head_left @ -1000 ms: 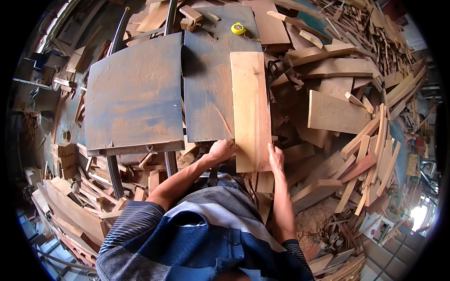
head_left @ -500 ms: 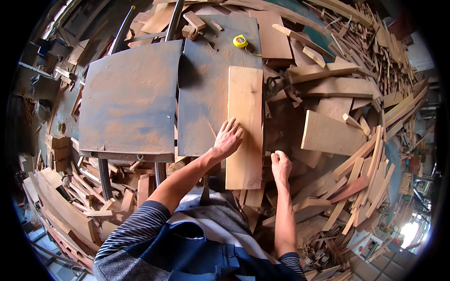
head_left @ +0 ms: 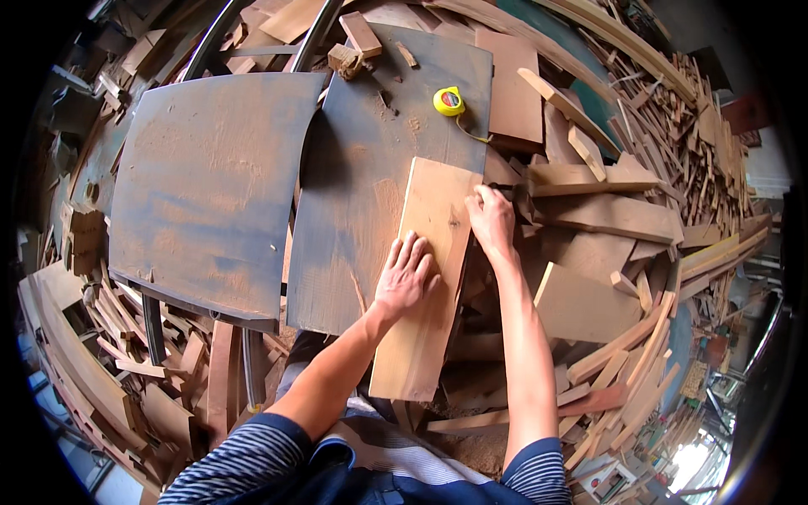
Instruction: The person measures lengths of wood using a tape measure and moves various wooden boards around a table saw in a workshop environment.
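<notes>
A long pale wooden board (head_left: 439, 210) lies on the sawdust-dusted metal table (head_left: 335, 244), its near end jutting past the front edge. My left hand (head_left: 406, 276) rests flat on the middle of the board, fingers spread and holding nothing. At the board's far right edge is my right hand (head_left: 491, 220), its fingers pinched together; whatever may be between them is too small to make out. Beyond the board's far end sits a yellow tape measure (head_left: 449, 101) with a bit of its tape pulled out.
Left of the table stands a second metal plate (head_left: 210, 194), separated by a gap. Small wood blocks (head_left: 360, 35) lie at the table's far edge. Offcuts and planks (head_left: 589, 303) are heaped on the right, and more scraps (head_left: 177, 404) cover the lower left.
My right hand has moved forward from beside the board's near end to its far right edge. The board now looks slanted and nearer, and my left hand still lies on it.
</notes>
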Tool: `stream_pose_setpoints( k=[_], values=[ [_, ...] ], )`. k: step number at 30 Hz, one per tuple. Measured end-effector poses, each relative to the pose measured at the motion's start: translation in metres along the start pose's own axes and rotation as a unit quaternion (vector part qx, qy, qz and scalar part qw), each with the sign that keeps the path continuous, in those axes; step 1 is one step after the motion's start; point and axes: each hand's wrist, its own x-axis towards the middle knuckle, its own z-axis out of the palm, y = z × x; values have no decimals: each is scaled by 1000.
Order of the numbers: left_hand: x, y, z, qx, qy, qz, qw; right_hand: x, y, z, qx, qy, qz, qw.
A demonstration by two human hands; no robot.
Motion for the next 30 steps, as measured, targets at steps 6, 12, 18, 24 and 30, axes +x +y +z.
stream_pose_setpoints(
  k=[6,12,18,24,30],
  values=[
    [2,0,-2,-14,-21,-20,999,120,-6,50,-43,-19,9,999],
    [2,-4,2,-15,-25,-31,999,191,-31,95,-67,-27,3,997],
    [8,0,-2,-29,-32,-27,999,208,-7,114,-111,-28,-45,992],
    [7,-3,3,-13,-16,-19,1000,141,5,57,89,105,-37,990],
    [5,0,3,-11,1,-7,1000,-95,33,-50,630,12,251,735]
  ],
)
